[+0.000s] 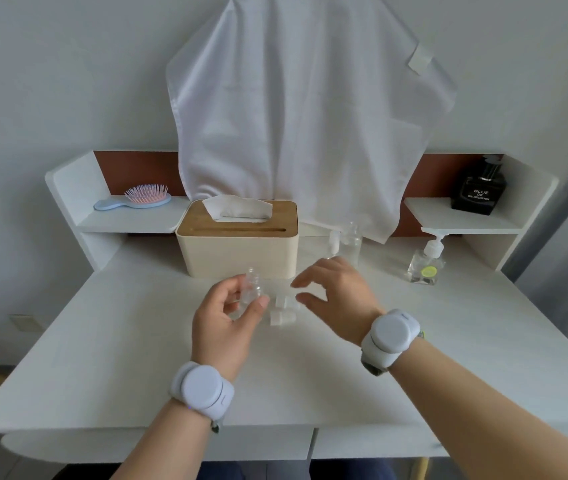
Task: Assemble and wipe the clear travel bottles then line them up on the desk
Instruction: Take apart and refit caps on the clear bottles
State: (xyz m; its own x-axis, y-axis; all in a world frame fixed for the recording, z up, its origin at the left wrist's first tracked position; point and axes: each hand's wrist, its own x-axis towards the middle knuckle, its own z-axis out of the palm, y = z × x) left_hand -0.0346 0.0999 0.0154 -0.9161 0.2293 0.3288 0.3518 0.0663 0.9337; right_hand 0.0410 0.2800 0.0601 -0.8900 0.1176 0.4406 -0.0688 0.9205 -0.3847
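Your left hand [222, 318] held a clear travel bottle [250, 292] upright, fingers and thumb curled round its body, neck bare. Your right hand [336, 294] hovered at its three o'clock, fingers spread and gripping nothing, above two white caps [284, 311] lying on the desk [120, 341] just beside the bottle. The risk, as I judge it, lay in those caps: they looked small, pale against a pale desk and lying on their sides, so a hasty pinch could flick one rolling away, or a cap set on crooked could cross-thread. The bottle's slick clear wall could also slip in a loose hold. At twelve o'clock from your hands stood a tissue box [237, 242] with a sheet poking out, the likely wipe. At one o'clock two more clear bottles [348, 242] waited near the hanging white cloth [293, 116], close enough that a wide reach might topple them. A pump bottle [426, 261] stood at two o'clock, a dark perfume bottle [478, 188] on the right shelf, and a hairbrush [137, 199] on the left shelf at ten.
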